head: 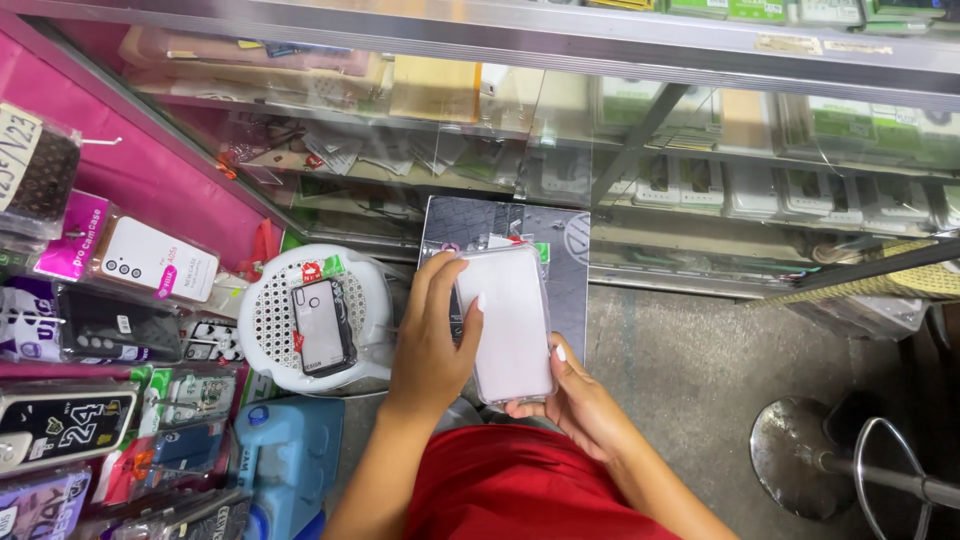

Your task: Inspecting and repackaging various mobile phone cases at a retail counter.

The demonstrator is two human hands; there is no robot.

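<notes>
White perforated plastic stool (275, 320) at nine o'clock of centre, black-edged phone case (322, 326) in clear wrap lying flat on its seat, grey concrete floor (680, 360) toward four o'clock, round metal stool base (800, 455) standing on it at five o'clock

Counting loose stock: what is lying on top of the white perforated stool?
One dark-rimmed phone case in clear wrap lies on the white stool. The holes beneath it are covered.

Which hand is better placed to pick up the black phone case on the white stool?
Left, probably. The left hand sits beside the white stool bearing the black phone case; the right hand supports the clear case from below.
</notes>
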